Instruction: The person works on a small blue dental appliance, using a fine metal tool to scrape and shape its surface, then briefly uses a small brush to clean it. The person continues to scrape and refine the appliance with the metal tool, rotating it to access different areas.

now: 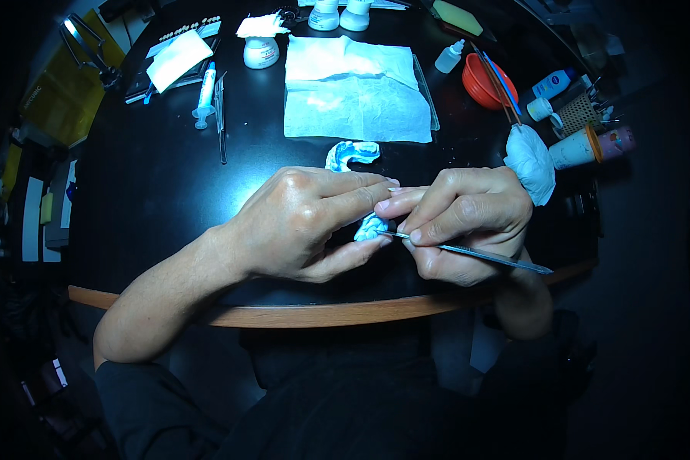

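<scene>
Red bowl (pixel 477 83), white dropper bottle (pixel 448 58) near it, blue bottle (pixel 553 83), pale syringe (pixel 206 93) on dark table (pixel 153 176).

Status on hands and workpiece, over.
Left hand grips blue-white piece; right hand holds metal tool, tip at piece; curved arch just beyond, not blocking.

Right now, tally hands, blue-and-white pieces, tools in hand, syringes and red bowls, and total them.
Hands: 2 (left hand, right hand)
Blue-and-white pieces: 2 (held piece, arched piece)
Tools in hand: 1 (thin tool)
Syringe: 1
Red bowl: 1
Total: 7
</scene>
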The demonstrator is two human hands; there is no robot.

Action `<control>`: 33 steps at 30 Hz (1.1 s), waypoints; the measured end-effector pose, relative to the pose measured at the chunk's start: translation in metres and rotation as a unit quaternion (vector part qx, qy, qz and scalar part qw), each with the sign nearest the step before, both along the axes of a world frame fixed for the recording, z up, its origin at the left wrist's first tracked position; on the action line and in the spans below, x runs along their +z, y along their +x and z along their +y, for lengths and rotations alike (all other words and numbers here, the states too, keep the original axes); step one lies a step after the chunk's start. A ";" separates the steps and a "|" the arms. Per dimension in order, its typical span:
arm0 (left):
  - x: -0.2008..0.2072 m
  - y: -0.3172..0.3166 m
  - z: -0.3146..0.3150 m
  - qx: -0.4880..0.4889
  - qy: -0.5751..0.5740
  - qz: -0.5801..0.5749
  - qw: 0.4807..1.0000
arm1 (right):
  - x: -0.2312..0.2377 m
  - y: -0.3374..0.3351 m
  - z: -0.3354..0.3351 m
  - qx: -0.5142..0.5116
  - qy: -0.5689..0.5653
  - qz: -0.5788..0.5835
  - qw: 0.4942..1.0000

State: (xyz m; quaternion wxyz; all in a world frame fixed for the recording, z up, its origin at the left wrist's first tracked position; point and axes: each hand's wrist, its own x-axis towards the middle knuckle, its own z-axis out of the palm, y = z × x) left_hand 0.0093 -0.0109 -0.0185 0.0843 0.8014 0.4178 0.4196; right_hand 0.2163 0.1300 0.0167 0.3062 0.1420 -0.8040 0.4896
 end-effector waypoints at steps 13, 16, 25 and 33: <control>0.000 0.000 0.000 0.002 0.006 0.002 1.000 | 0.000 0.000 0.000 0.008 -0.004 0.002 1.000; 0.001 0.000 0.000 0.000 0.000 0.004 1.000 | 0.002 0.000 0.000 0.004 0.007 -0.001 1.000; 0.002 0.000 0.000 0.014 0.012 -0.006 1.000 | 0.000 -0.002 -0.002 -0.013 0.004 0.041 0.999; 0.006 -0.002 -0.003 0.066 -0.011 0.005 0.998 | 0.014 0.007 -0.015 -0.059 0.160 0.006 0.985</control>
